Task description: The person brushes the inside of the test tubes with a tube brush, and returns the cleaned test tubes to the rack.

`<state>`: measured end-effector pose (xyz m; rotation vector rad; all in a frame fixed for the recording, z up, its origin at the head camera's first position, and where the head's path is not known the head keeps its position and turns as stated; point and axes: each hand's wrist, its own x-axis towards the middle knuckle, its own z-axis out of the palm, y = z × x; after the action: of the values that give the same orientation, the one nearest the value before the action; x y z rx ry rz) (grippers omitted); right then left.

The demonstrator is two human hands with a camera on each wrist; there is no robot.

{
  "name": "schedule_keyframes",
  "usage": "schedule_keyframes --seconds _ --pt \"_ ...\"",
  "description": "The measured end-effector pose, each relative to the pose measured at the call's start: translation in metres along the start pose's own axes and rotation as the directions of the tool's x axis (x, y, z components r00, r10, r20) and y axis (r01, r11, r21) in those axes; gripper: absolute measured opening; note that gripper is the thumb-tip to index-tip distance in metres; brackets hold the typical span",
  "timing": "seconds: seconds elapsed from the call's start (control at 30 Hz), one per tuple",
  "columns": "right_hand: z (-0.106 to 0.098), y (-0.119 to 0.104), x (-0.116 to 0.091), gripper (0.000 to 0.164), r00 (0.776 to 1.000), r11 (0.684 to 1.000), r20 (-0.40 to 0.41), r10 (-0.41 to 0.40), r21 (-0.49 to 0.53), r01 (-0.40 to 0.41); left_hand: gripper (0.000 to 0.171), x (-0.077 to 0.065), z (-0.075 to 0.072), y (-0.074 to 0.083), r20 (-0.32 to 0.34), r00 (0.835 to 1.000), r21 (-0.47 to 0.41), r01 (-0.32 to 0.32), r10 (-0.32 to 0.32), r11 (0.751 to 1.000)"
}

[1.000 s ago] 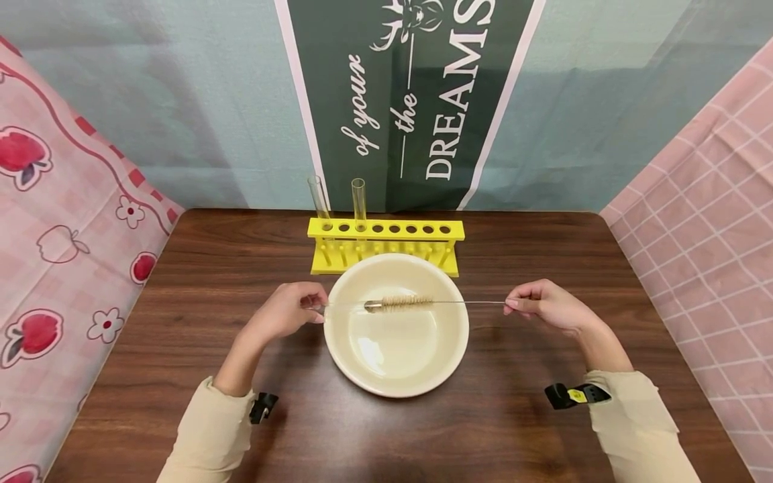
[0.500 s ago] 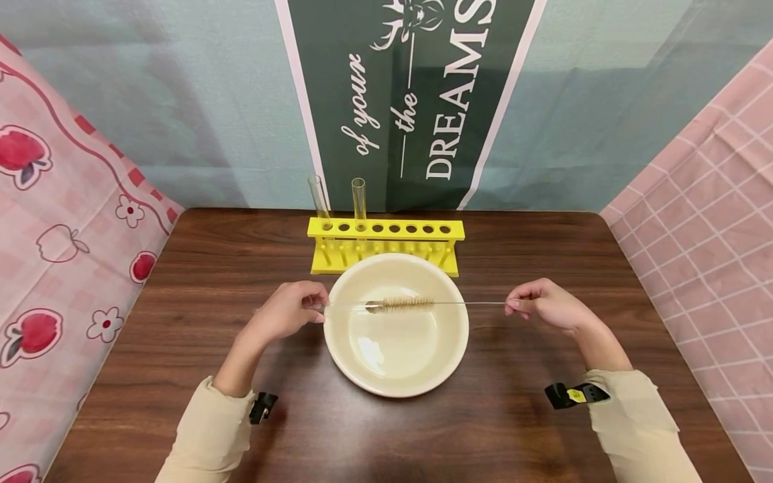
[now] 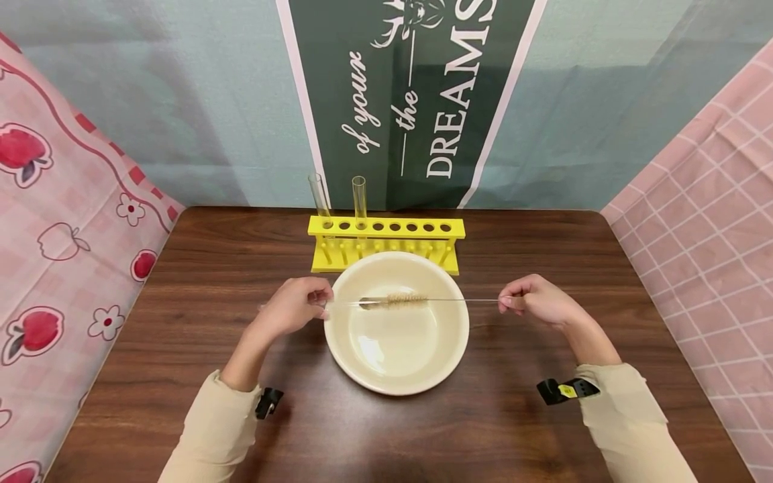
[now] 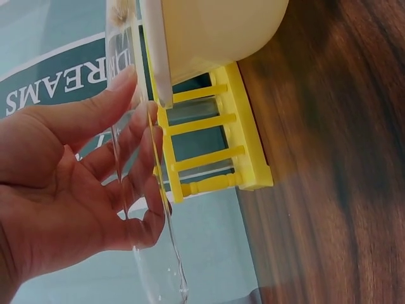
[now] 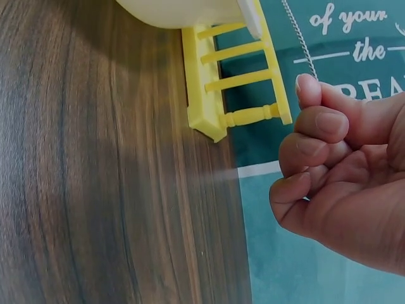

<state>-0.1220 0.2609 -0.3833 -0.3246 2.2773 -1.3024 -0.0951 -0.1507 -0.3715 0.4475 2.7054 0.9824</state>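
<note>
Bowl point(image 3: 398, 369) taken as reference, standing on the bench point(image 3: 459, 436). At its left rim, the left hand point(image 3: 296, 307) grips a clear tube point(image 3: 347, 304), thumb against one side and curled fingers on the other; the tube lies roughly level across the bowl. Off its right side, the right hand point(image 3: 537, 300) pinches the twisted wire point(image 3: 465, 300) of a bristle brush point(image 3: 408, 300) between thumb and finger, remaining fingers curled. Bristles sit over the bowl, the leading end apparently inside the tube. The opposed grips presumably keep tube and brush in line; working above the bowl would likely catch drips. Behind the bowl, a yellow rack point(image 3: 437, 235) keeps two further tubes point(image 3: 359, 194) standing, probably to hold them safely out of the way.
</note>
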Motion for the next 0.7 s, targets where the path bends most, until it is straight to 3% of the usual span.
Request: schedule_keyframes --seconds 0.7 --pt "0.016 -0.012 0.011 0.014 1.000 1.000 0.005 0.009 -0.020 -0.009 0.018 0.006 0.004 0.011 -0.019 1.000 0.008 -0.006 0.006 1.000"
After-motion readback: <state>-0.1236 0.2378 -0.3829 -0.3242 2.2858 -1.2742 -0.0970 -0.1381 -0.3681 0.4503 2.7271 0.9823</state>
